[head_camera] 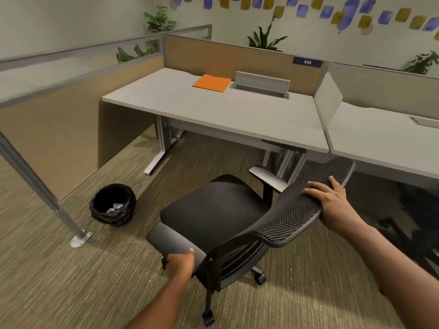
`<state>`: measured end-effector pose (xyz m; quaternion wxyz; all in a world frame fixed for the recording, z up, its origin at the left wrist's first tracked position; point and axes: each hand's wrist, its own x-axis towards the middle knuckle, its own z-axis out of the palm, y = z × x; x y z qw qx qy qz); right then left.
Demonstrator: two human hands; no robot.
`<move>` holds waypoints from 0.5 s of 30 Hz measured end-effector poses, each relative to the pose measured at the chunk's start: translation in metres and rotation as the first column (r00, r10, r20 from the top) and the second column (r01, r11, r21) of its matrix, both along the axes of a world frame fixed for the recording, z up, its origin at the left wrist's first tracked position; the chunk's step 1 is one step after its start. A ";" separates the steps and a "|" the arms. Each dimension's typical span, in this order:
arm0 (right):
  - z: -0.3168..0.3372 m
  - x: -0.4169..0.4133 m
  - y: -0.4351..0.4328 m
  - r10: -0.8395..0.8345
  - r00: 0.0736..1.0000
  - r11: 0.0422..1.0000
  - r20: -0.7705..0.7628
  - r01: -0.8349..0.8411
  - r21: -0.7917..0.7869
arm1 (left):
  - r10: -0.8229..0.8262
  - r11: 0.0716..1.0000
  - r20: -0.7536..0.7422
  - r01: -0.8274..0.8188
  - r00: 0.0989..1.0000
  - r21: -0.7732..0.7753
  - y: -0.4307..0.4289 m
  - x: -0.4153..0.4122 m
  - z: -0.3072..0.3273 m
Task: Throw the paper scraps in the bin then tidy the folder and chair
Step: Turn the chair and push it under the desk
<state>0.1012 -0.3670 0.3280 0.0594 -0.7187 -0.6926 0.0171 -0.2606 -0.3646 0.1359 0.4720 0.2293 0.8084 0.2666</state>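
Note:
A black office chair (213,210) on castors stands on the carpet in front of the desk, its seat turned toward the desk. My left hand (181,262) grips the rear end of its left grey armrest. My right hand (329,200) holds the top edge of its mesh backrest. An orange folder (212,83) lies flat and closed at the back of the white desk (213,112). A black bin (112,204) with a bag liner stands on the floor to the left of the chair, with white paper scraps (115,207) inside.
A slanted metal partition post (38,184) is bolted to the floor left of the bin. Beige divider panels enclose the desk at the back and left. A second desk (384,143) adjoins on the right. An open cable tray lid (262,83) stands beside the folder.

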 end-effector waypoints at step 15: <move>-0.031 0.043 -0.001 0.093 0.992 0.996 -0.085 -0.094 -0.002 | 0.136 0.961 0.050 -0.120 0.989 -0.249 0.068 -0.015 -0.083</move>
